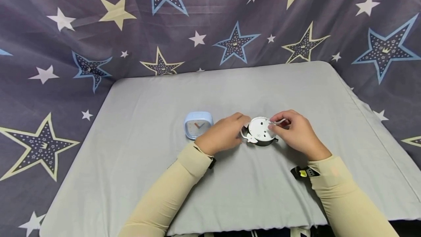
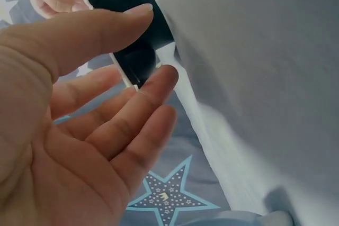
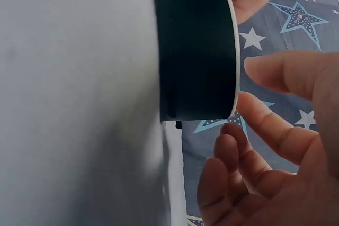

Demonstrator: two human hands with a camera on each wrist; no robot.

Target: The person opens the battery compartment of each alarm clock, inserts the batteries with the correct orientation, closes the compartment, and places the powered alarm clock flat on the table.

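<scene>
A round dark-sided case (image 3: 196, 51) with a white flat top (image 1: 262, 129) lies on the covered table. Small black spots mark the white top, and a white bow shape sits at its lower left; its kind is not certain. My left hand (image 1: 226, 131) is at its left side, thumb and fingers around a rounded projecting part (image 2: 135, 64). On the right, my right hand (image 1: 295, 131) has thumb and index fingertips by the white rim, with a gap between them. A pale curved part shows near those fingertips.
A light-blue square clock (image 1: 198, 124) stands to the left, close behind my left forearm. Grey cloth (image 1: 158, 178) covers the table. A star-patterned curtain (image 1: 204, 21) hangs along the back and both sides.
</scene>
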